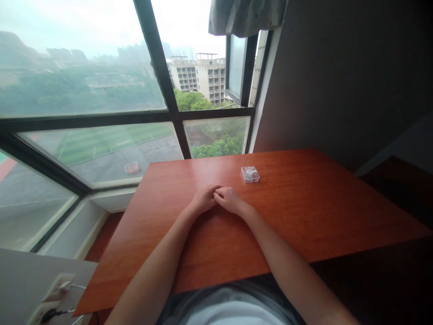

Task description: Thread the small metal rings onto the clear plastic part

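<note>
My left hand (204,198) and my right hand (230,200) rest together on the wooden table, touching each other near its middle. Both are closed, with the fingers of one folded against the other, and nothing shows in them. How the fingers interlock underneath is hidden. Just beyond my right hand, apart from it, lies a small clear plastic box (250,174). It looks divided inside and holds small pale items too small to make out.
The reddish-brown table (321,203) reaches to large windows (101,149) at the front and left. A dark wall (321,81) stands at the right. A short grey curtain (246,18) hangs above. At lower left, plugs and cables sit in wall sockets (59,287).
</note>
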